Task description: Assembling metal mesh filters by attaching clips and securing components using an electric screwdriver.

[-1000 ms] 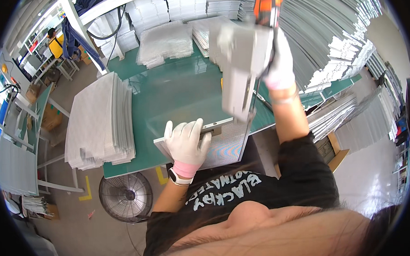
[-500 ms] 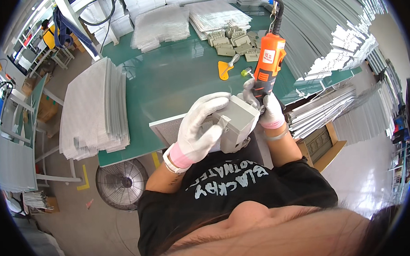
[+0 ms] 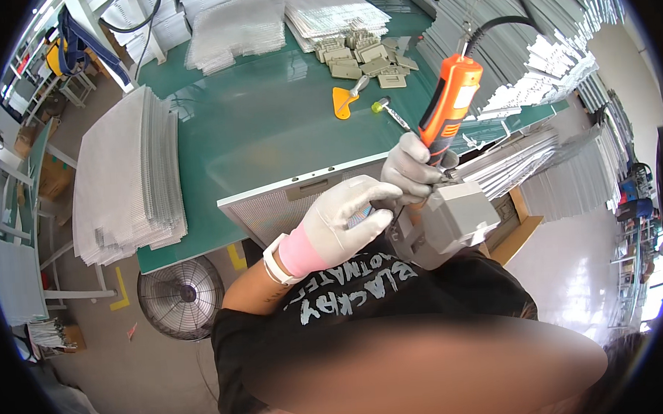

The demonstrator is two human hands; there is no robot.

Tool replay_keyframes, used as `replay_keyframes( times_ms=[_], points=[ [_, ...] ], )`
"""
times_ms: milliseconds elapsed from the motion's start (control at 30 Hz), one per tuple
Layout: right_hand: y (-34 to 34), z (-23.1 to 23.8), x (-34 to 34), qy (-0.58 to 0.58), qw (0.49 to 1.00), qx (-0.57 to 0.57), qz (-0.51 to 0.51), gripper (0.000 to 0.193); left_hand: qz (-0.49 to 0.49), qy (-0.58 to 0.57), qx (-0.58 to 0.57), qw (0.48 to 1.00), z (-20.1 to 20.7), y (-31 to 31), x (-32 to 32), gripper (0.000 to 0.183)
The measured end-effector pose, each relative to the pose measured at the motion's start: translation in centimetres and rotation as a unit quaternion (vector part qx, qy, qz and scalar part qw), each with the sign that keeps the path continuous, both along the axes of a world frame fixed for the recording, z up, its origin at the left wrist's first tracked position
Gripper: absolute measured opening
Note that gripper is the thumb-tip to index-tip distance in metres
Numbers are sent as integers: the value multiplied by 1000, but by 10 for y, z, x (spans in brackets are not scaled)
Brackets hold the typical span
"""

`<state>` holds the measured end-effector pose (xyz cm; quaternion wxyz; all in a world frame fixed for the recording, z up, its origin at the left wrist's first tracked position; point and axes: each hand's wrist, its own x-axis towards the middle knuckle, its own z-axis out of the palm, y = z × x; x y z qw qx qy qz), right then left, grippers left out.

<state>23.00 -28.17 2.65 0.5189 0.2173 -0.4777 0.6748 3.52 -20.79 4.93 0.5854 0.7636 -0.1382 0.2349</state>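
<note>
Floor (image 3: 117, 372) holds one fan (image 3: 182, 298), right hand (image 3: 410, 168) one orange tool (image 3: 451, 102).

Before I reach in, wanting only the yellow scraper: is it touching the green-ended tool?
Apart. The head view shows green tabletop between the yellow scraper and the green-ended tool.

Tabletop (image 3: 254, 140): I had room at 11 o'clock from the left hand (image 3: 347, 221), past the framed panel (image 3: 265, 213).
Sheet stack (image 3: 116, 179): blocked my 9 o'clock.
Orange tool (image 3: 453, 102): barred 1 o'clock.

bright | floor (image 3: 564, 271) glare, right | edges bent | bottom blurred | far left seems soft
</note>
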Motion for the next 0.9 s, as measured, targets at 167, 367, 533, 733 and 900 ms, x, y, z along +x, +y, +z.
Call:
replay_keyframes(
  times_ms=[167, 367, 533, 733, 900],
  points=[
    [1, 0, 0, 14, 1000, -6, -16, 42, -1, 45, -9, 999, 11, -8, 4, 22],
    [-6, -22, 7, 18, 998, -46, -29, 53, 16, 41, -16, 999, 22, -15, 12, 19],
    [-10, -27, 5, 37, 986, -95, -131, 51, 102, -100, 124, 982, 19, -10, 24, 14],
    [-18, -16, 8, -36, 969, -87, -227, 54, 133, -92, 289, 944, 44, -1, 23, 4],
    [-40, -14, 3, -44, 920, -201, -333, 59, 45, 17, 125, 991, 57, 11, 26, 3]
  ],
)
